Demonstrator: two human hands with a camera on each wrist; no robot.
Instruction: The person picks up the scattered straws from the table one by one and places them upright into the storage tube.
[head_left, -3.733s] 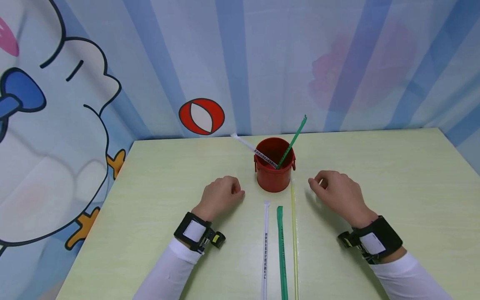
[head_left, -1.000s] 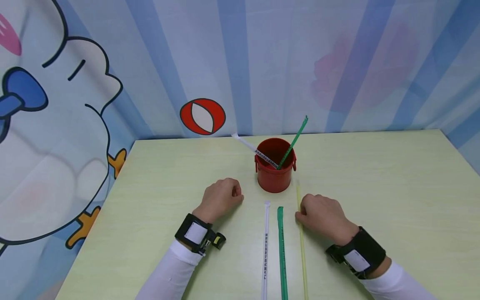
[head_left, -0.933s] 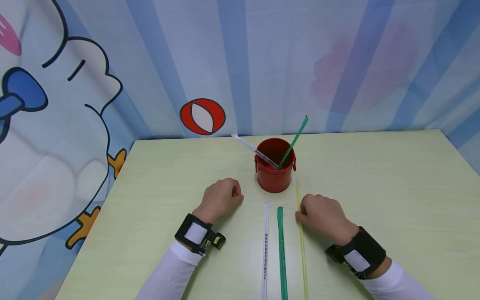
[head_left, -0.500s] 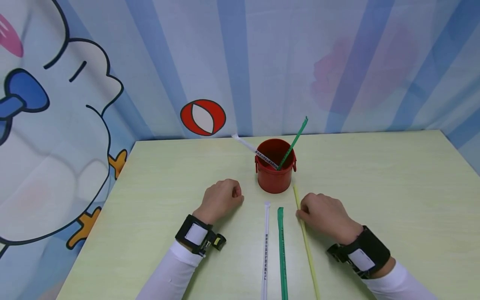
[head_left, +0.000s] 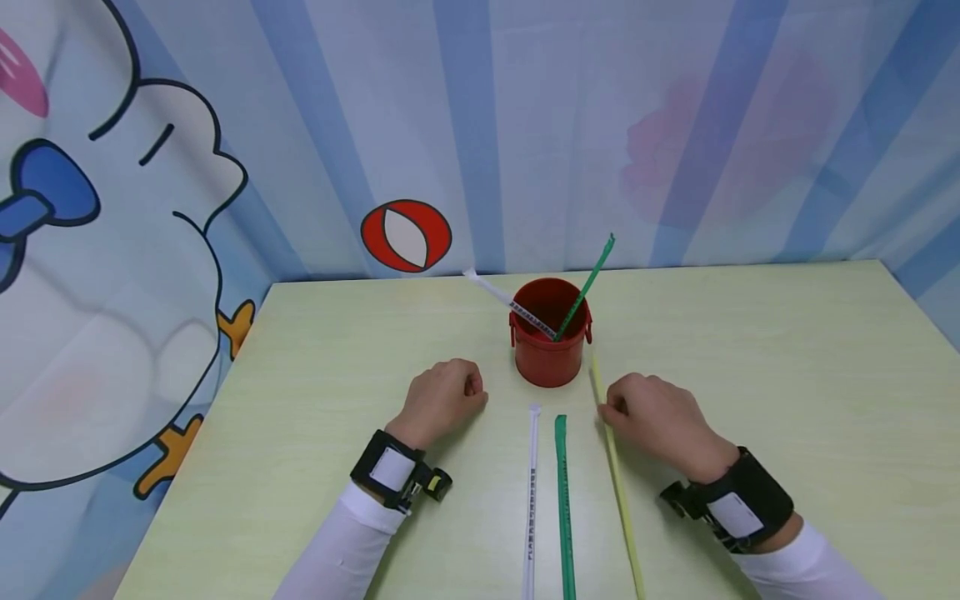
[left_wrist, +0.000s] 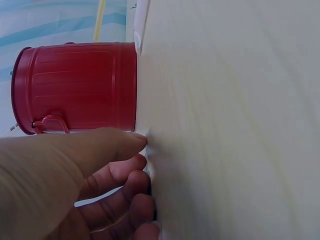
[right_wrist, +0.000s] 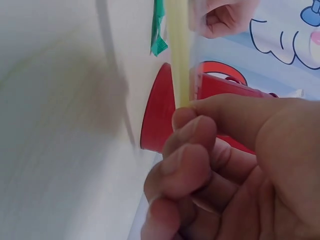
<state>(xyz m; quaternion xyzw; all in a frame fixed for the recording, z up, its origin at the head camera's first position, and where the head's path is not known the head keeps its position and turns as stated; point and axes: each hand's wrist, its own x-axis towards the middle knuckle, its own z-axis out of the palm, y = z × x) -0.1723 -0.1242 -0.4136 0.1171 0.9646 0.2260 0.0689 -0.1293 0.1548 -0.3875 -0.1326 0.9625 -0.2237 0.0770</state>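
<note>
My right hand (head_left: 663, 421) pinches a long yellow straw (head_left: 621, 492) between thumb and fingertips. In the right wrist view the yellow straw (right_wrist: 179, 50) has clear film along its side, and its shadow falls on the table. My left hand (head_left: 442, 398) rests on the table left of the red bucket (head_left: 548, 362), fingers loosely curled and holding nothing. Inside the bucket lean a white paper-wrapped straw (head_left: 498, 293) and a green wrapped straw (head_left: 596, 265). Side by side in front of it lie another white wrapped straw (head_left: 532, 492) and another green one (head_left: 565, 500).
The pale wooden table (head_left: 825, 350) ends at a blue striped backdrop (head_left: 525, 142) with cartoon prints. The bucket has a small handle loop (left_wrist: 50, 122) near its rim. Each wrist wears a black band with a camera (head_left: 435, 482).
The right hand came in from the right and took hold of the yellow straw. The straw's near end has swung right, and the hand has since shifted slightly forward. The left hand has stayed put.
</note>
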